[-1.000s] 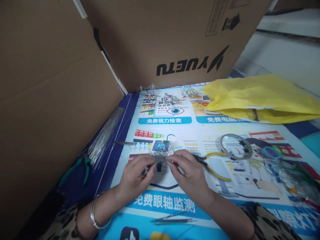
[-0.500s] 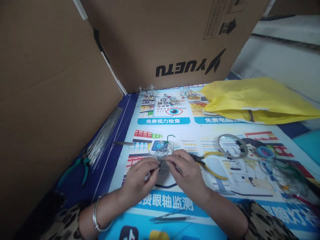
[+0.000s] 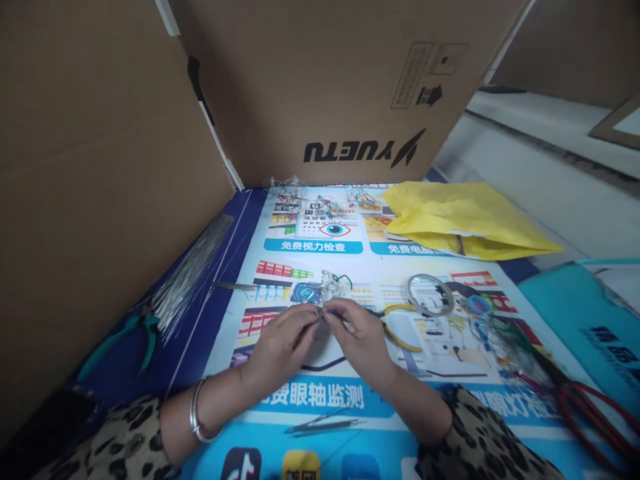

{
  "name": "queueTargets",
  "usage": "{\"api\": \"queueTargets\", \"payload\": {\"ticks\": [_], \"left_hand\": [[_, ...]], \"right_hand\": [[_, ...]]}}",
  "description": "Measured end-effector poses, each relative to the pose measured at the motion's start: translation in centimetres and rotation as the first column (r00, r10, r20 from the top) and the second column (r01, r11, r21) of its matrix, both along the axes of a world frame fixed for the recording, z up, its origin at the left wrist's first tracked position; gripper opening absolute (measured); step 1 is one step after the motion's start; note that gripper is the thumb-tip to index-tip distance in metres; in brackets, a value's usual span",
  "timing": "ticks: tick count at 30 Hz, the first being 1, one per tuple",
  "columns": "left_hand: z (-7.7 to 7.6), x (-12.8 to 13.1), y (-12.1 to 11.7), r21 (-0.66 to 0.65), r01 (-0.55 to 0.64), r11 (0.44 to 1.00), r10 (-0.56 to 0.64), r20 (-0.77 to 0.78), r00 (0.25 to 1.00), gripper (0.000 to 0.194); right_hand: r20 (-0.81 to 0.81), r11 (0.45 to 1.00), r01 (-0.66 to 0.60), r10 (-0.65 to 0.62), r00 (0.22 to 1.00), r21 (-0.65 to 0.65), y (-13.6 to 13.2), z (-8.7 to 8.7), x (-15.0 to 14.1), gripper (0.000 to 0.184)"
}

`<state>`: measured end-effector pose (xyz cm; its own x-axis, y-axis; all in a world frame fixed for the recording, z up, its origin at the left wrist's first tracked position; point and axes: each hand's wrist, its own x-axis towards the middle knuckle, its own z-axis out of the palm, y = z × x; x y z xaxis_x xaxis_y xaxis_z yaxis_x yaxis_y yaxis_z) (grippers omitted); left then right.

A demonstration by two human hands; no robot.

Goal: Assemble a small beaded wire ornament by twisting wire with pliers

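Observation:
My left hand (image 3: pixel 285 339) and my right hand (image 3: pixel 361 340) meet above the printed mat, thumb and forefinger of each pinched together. Just beyond the fingertips stands a tangle of thin silvery wire (image 3: pixel 330 287) with a curled green end. Both pinches appear to be on this wire piece, though my fingers hide the exact spot. Yellow-handled pliers (image 3: pixel 403 330) lie beside my right hand, their jaws partly behind it. Tweezers (image 3: pixel 235 287) rest on the mat beyond my left hand.
Teal-handled pliers (image 3: pixel 145 337) and a bundle of straight wires (image 3: pixel 193 273) lie left. Small wire pieces (image 3: pixel 325 203) sit at the back. At right are a wire coil (image 3: pixel 430 295), a yellow bag (image 3: pixel 465 217) and red-handled scissors (image 3: pixel 585 407). Cardboard walls (image 3: pixel 320 87) stand behind and left.
The view has turned slightly right, bringing the red-handled scissors into view. My fingertips have come closer together, and the wire tangle with its green end has turned.

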<state>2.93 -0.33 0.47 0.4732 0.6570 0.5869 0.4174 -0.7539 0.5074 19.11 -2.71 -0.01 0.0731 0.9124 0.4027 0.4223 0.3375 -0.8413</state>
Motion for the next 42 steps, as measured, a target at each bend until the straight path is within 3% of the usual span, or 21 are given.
{"api": "queueTargets", "payload": {"ticks": [3,6,10,13,17,19,22,27,34,42], "left_hand": [[-0.3,0.3,0.2,-0.004,0.000,1.000,0.000,0.000,1.000,0.021],[-0.5,0.5,0.3,-0.026,-0.014,1.000,0.014,0.000,1.000,0.023],[-0.5,1.0,0.5,-0.057,-0.037,0.998,0.037,0.007,0.999,0.019],[-0.2,1.4,0.6,-0.154,-0.033,0.988,0.035,0.013,0.999,0.013],[0.4,1.7,0.4,-0.367,-0.049,0.929,0.068,0.039,0.997,0.011],[0.5,1.7,0.3,-0.447,-0.056,0.893,0.098,0.073,0.992,0.010],[0.2,1.6,0.2,-0.485,-0.045,0.874,0.111,0.109,0.988,0.009],[-0.2,1.4,0.1,-0.410,-0.001,0.912,0.058,0.127,0.990,0.012],[-0.2,1.1,0.0,-0.422,-0.046,0.905,0.090,0.085,0.992,0.008],[-0.4,0.9,0.3,-0.566,-0.048,0.823,0.127,0.101,0.987,0.002]], "right_hand": [[-0.179,0.990,-0.032,0.008,0.984,-0.135,0.1,-0.4,0.3,0.015],[-0.224,0.982,-0.067,0.026,0.974,-0.179,0.1,-0.6,0.7,0.017],[-0.078,0.984,-0.073,0.060,0.995,-0.164,0.0,-0.3,1.0,0.016],[0.102,0.992,-0.060,0.071,0.992,-0.108,-0.2,0.1,1.2,0.016],[0.387,0.990,-0.040,-0.017,0.922,0.139,-0.6,0.2,1.1,0.018],[0.462,0.963,-0.064,-0.067,0.884,0.261,-0.7,0.1,1.1,0.017],[0.509,0.935,-0.107,-0.086,0.856,0.338,-0.7,0.0,1.0,0.018],[0.549,0.931,-0.198,-0.004,0.836,0.308,-0.6,-0.1,1.0,0.022],[0.618,0.917,-0.296,0.071,0.783,0.269,-0.6,0.4,1.0,0.026],[0.825,0.894,-0.397,0.056,0.562,0.209,-1.2,0.5,1.2,0.017]]}}
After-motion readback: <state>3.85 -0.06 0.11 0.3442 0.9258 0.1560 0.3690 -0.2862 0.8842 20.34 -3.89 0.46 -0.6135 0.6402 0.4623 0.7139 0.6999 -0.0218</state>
